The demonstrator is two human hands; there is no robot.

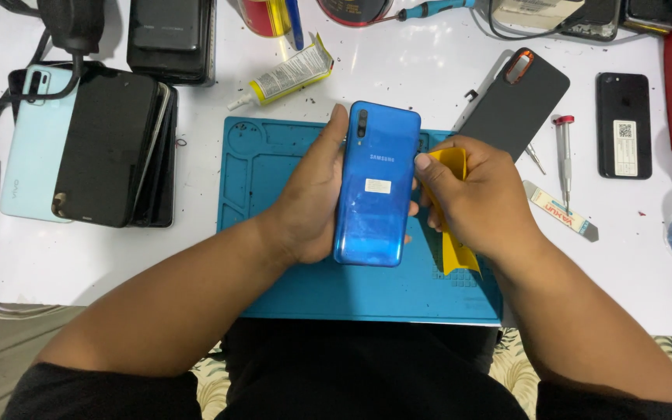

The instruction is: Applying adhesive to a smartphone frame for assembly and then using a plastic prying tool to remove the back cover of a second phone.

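Both forearms reach over the teal mat (pixel 289 295); left hand (pixel 309 198) grips the blue phone (pixel 376 183) back-up, long axis pointing away, while right hand (pixel 476 198) pinches a yellow cloth (pixel 454 249) touching its right edge.

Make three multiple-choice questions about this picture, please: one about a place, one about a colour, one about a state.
1. Where is the glue tube?
A. On the white table, beyond the mat
B. On the mat
C. In the right hand

2. What colour is the work mat?
A. Red
B. Teal blue
C. Black

3. How is the blue phone turned?
A. Screen up
B. Back side up
C. Folded shut

Answers: 1 A, the tube lies on the table past the mat's far edge. 2 B, the mat is teal blue. 3 B, the camera lenses face up while the left hand holds it and the right hand grips a yellow tool.
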